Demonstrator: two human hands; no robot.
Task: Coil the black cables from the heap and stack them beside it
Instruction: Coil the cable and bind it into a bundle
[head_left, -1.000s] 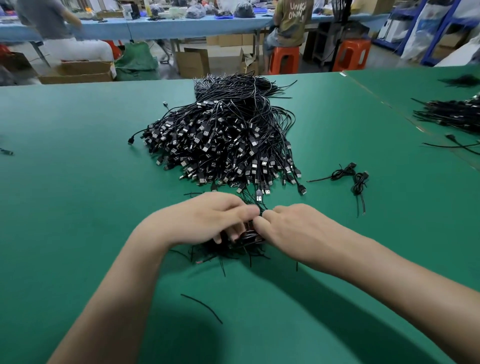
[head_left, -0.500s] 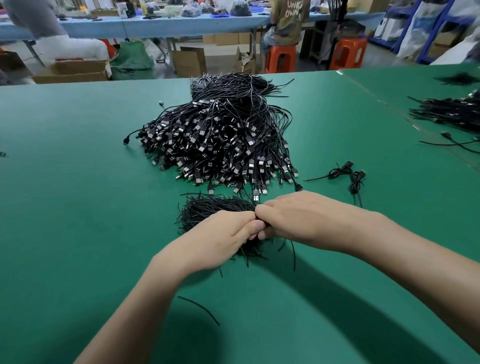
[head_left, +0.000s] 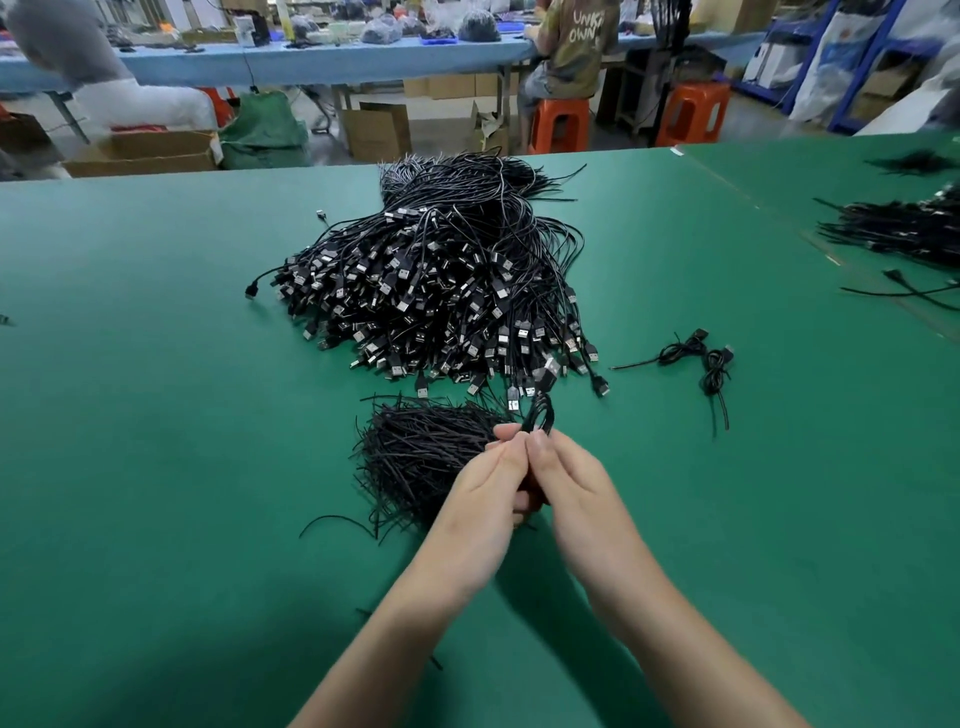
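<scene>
A big heap of black USB cables (head_left: 436, 280) lies in the middle of the green table (head_left: 156, 415). Just in front of it sits a pile of thin black twist ties (head_left: 421, 452). My left hand (head_left: 483, 499) and my right hand (head_left: 576, 493) are raised together over the near edge of that pile. Between their fingertips they pinch one looped black cable (head_left: 540, 415), whose loop sticks up above the fingers. Two coiled cables (head_left: 698, 358) lie to the right of the heap.
More black cables (head_left: 904, 234) are spread at the table's right side. A loose tie (head_left: 332, 522) lies left of my hands. Behind the table are cardboard boxes (head_left: 150, 150), orange stools (head_left: 561, 122) and seated people at a blue bench.
My hands have lifted off the tie pile and moved slightly right. They now hold a looped cable upright between the fingertips, and the tie pile is uncovered.
</scene>
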